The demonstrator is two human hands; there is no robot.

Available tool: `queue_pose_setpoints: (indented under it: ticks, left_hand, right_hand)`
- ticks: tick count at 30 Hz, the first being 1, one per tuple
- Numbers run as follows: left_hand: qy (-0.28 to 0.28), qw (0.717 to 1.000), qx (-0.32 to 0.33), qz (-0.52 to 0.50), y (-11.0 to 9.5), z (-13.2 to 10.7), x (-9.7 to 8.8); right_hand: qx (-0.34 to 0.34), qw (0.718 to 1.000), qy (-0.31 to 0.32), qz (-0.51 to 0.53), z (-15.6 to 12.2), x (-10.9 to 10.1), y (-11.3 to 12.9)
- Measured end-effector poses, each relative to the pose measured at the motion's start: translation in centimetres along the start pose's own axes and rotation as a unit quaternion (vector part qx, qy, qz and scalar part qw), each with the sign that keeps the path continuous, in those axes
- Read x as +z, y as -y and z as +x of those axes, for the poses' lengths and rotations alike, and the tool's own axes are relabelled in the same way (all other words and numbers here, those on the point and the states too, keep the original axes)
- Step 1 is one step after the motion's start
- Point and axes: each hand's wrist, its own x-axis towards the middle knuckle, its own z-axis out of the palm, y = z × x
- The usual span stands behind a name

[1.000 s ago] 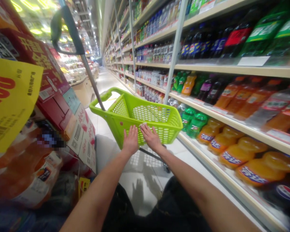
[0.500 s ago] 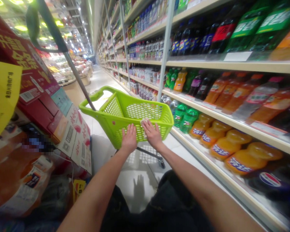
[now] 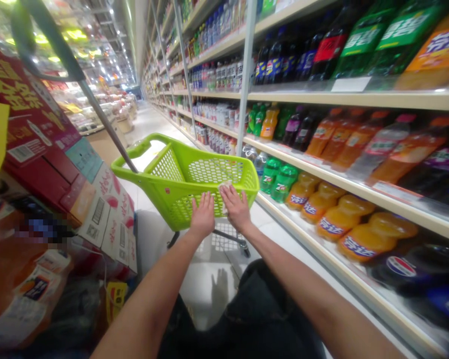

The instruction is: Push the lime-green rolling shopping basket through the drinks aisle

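Note:
A bright green shopping basket on a wheeled cart [image 3: 159, 192] stands ahead of me, its perforated side towards me. My left hand [image 3: 202, 214] lies flat on that side, fingers stretched out, with nothing visible in it. Just right of it, my right hand [image 3: 236, 205] presses a crumpled whitish tissue [image 3: 224, 186] to the same side below the rim. Only the tissue's edge shows past the fingers. The basket's visible inside holds nothing that I can make out. A grey handle pole [image 3: 105, 119] rises from its left end.
Long shelves of soda bottles [image 3: 329, 219] run along the right, their lower edge [image 3: 322, 259] close to the cart. Stacked cartons [image 3: 108, 214] and wrapped orange drink bottles [image 3: 33, 294] crowd the left. Pale tiled floor [image 3: 149, 117] stretches down the aisle ahead.
The view has turned slightly right, so cart and shelves sit farther left. Both hands have slid a little rightward along the basket's side, the tissue still under my right hand.

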Motion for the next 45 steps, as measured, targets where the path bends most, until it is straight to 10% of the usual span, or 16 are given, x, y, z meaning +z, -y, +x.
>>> queue_pose_setpoints:
  ticks: [9, 17, 25, 32, 40, 45]
  left_hand:
    - [0.010, 0.998, 0.060, 0.012, -2.6, -0.3, -0.1]
    - [-0.006, 0.997, 0.071, 0.018, -3.8, 0.6, -0.4]
    - [-0.013, 0.993, 0.116, 0.019, -5.3, 0.8, -0.1]
    - [-0.019, 0.993, 0.114, 0.011, -5.5, 1.8, -0.5]
    - [-0.006, 0.994, 0.103, 0.019, -4.5, 1.1, -0.9]
    - [0.017, 0.998, 0.056, 0.032, -2.3, 0.9, -1.3]
  right_hand:
    - [-0.017, 0.996, 0.085, -0.008, -5.1, 1.2, -1.0]
    - [0.072, 0.997, -0.012, -0.037, -3.6, -1.8, -4.6]
    - [0.044, 0.993, 0.111, -0.019, -8.0, 0.0, -4.3]
    - [0.094, 0.994, 0.000, -0.047, -4.6, -2.6, -6.0]
    - [0.032, 0.995, 0.088, -0.016, -6.8, -0.5, -3.8]
    - [0.019, 1.000, 0.006, 0.005, -3.3, -1.2, -2.6]
